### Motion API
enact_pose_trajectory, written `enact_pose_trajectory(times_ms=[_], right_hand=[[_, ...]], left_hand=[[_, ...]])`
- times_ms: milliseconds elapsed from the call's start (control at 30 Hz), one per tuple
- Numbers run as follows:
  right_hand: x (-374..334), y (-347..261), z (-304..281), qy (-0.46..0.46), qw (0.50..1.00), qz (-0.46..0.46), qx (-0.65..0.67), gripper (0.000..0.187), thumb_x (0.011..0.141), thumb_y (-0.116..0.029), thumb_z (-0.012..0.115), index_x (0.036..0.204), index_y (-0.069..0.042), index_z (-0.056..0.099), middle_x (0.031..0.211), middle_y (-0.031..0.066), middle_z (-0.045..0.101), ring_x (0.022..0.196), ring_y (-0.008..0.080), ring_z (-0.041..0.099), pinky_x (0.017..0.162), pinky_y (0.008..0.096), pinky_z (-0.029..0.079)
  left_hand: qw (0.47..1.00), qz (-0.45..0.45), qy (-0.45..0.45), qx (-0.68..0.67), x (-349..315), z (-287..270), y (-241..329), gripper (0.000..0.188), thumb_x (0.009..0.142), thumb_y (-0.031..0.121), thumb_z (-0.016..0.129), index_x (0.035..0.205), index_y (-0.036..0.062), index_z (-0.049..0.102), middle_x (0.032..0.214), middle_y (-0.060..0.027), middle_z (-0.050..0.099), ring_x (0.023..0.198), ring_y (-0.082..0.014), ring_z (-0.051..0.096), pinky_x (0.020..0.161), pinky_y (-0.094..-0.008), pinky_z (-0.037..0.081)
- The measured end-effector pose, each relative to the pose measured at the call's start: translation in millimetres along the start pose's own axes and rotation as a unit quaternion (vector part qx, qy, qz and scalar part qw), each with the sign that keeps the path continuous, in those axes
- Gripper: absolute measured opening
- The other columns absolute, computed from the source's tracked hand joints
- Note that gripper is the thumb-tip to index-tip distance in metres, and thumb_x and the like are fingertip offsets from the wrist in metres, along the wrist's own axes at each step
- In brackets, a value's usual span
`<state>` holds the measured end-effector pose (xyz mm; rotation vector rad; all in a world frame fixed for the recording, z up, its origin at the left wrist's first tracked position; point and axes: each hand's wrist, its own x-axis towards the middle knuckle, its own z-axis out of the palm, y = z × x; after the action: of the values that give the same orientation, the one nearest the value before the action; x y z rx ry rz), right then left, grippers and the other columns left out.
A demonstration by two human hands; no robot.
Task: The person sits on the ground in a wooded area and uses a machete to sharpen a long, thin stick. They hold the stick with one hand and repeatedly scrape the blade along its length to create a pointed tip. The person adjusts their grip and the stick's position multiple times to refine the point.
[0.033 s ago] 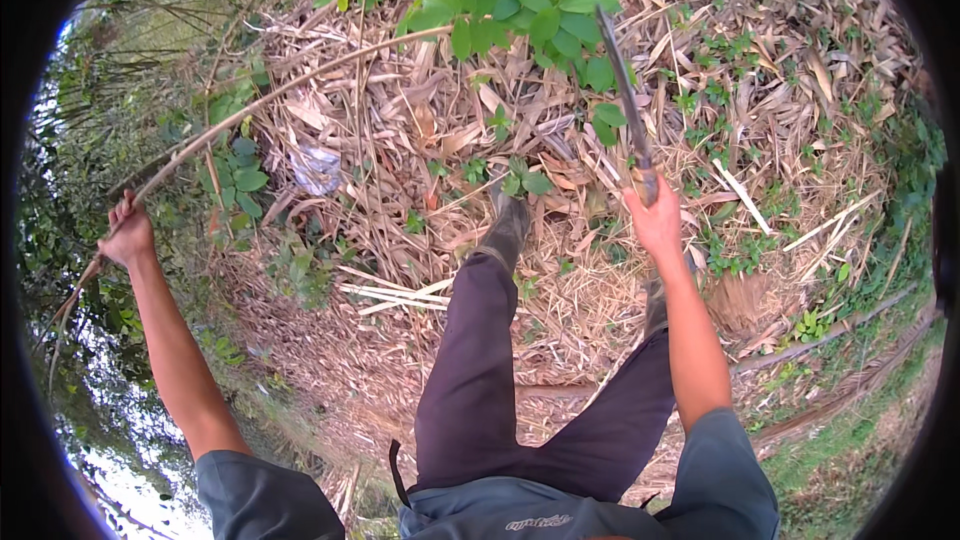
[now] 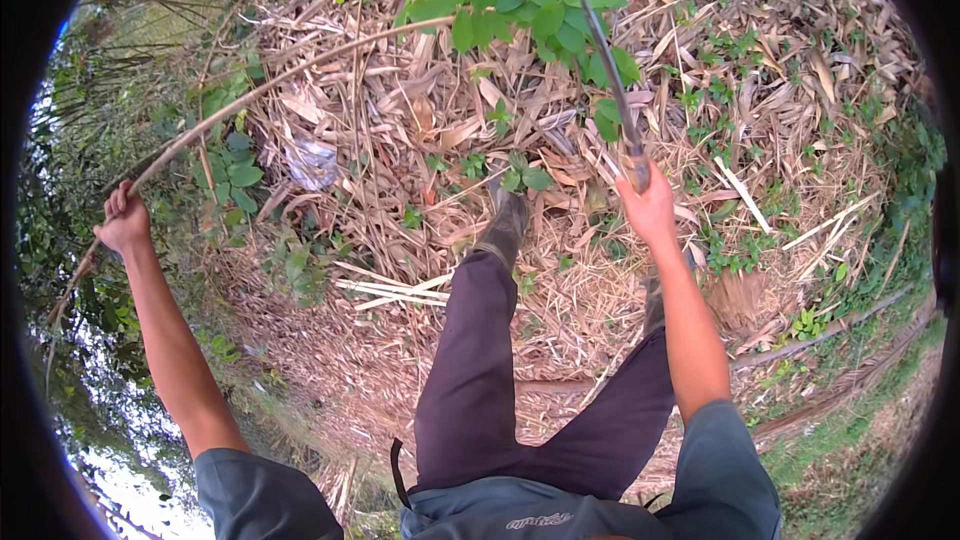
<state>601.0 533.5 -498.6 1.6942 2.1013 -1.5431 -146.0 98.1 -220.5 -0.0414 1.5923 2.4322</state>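
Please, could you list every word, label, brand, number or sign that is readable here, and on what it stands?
Shirt: one pale lettering on the front, too small and blurred to quote.
Crumpled pale scrap on the ground: no text distinguishable.
Blade in the right hand: no readable marking.
Nothing else readable.

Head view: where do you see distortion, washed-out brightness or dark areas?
In the head view, the picture turns black beyond its round rim; head view, lower left, bright background washes out to white; head view, the stick in the left hand looks curved, though lens or natural bend is unclear.
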Motion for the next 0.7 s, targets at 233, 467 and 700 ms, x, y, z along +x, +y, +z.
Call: enact_pose_trajectory(times_ms=[233,467,700], right_hand=[[96,-45,117,-0.021,0.997,0.045,-0.057,0.045,0.082,-0.028,0.068,0.116,0.001,0.062,0.095,0.0268,0.072,0.092,0.0457,0.069,0.084,0.0511,0.053],[126,-75,163,-0.001,0.992,0.005,-0.13,0.05,0.082,-0.031,0.069,0.119,0.002,0.06,0.101,0.0296,0.071,0.096,0.0463,0.069,0.088,0.052,0.053],[162,-105,165,-0.042,0.976,0.021,-0.212,0.042,0.082,-0.031,0.07,0.109,0.001,0.069,0.095,0.0224,0.074,0.084,0.0348,0.073,0.079,0.0448,0.056]], left_hand=[[0.959,0.105,0.251,0.075,102,-98,-16,0.04,0.095,0.04,0.035,0.067,0.0117,0.03,0.063,-0.0037,0.031,0.05,-0.0175,0.022,0.048,-0.0307,0.022],[0.878,0.057,0.415,0.231,64,-193,-73,0.031,0.096,0.033,0.041,0.081,0.0064,0.043,0.082,-0.0067,0.045,0.067,-0.0176,0.038,0.06,-0.0297,0.034],[0.819,0.001,0.494,0.292,13,-259,-121,0.027,0.098,0.026,0.048,0.096,0.0011,0.056,0.101,-0.0096,0.059,0.083,-0.0177,0.055,0.072,-0.0287,0.045]])
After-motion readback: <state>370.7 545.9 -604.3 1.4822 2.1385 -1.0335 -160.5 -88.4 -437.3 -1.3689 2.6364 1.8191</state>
